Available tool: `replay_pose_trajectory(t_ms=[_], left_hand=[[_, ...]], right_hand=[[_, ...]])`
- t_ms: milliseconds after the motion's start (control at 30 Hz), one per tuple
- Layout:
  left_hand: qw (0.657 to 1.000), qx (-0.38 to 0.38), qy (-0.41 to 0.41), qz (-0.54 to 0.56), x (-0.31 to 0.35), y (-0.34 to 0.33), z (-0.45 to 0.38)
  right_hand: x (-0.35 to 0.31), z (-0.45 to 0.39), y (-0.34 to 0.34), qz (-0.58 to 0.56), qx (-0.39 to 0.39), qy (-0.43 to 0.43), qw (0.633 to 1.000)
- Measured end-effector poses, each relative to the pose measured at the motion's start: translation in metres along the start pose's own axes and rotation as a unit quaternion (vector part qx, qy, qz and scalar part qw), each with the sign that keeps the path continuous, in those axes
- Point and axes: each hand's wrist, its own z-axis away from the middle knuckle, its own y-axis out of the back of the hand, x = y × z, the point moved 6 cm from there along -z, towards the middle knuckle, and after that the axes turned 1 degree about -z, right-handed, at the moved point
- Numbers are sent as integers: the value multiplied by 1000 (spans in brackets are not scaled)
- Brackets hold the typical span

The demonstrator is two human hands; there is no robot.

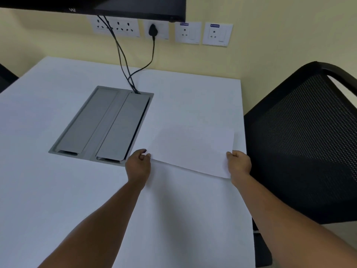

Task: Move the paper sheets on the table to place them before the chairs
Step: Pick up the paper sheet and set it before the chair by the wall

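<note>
A white paper sheet (193,149) lies over the white table (58,180) near its right edge, its near edge lifted slightly. My left hand (138,165) pinches the sheet's near left corner. My right hand (239,164) grips its near right corner. A black mesh chair (301,144) stands just beyond the table's right edge, beside the sheet.
A grey cable box (104,122) is set into the table's middle, with black cables (123,60) running up to wall sockets (217,33) and a black screen (116,4). Another dark chair part (5,76) shows at the far left.
</note>
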Motion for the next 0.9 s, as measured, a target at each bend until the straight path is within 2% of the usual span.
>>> replay_pose_trajectory(t_ms=[233, 600, 900], left_hand=[[999, 1, 13, -43, -13, -20, -4], [991, -4, -25, -128, -12, -25, -1], [987, -14, -44, -155, -12, -30, -1]], right_hand=[[11, -13, 8, 47, 23, 7, 999], [3, -23, 8, 173, 39, 56, 983], [-3, -27, 8, 214, 46, 75, 973]])
